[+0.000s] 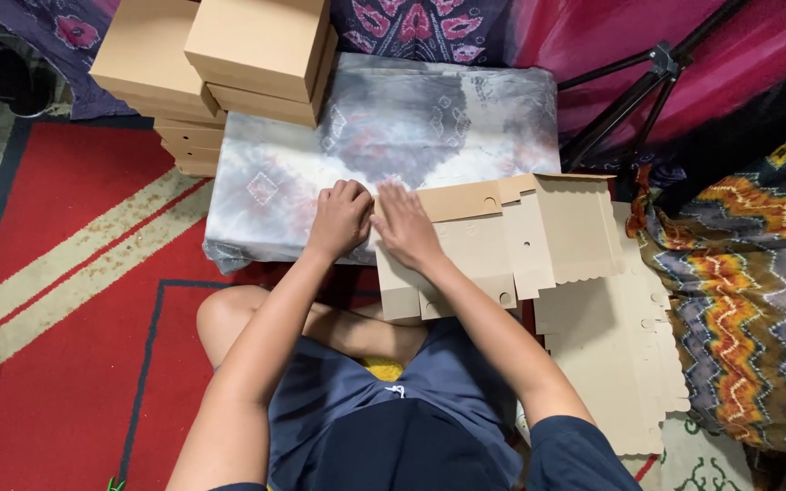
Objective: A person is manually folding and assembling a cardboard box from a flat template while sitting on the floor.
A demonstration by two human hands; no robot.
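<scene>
1. Head view: a flat brown cardboard box blank (493, 241) lies half on the front right corner of the worktop (302, 195), a low surface covered in grey tie-dye cloth, with the rest overhanging the front edge toward the person's lap.
2. The left hand (340, 218) is curled into a loose fist pressed down at the blank's left end, grasping nothing that shows.
3. The right hand (404, 227) lies flat, fingers spread, on the blank just beside the left; both grips press and neither encloses anything.
4. The blank's long axis runs left to right along the front edge, and nearly all of it stretches rightward from the hands, so the right hand is nearer its bulk.
5. More flat blanks (616, 364) are stacked on the floor to the right, and finished brown boxes (229, 64) are piled at the far left corner.
</scene>
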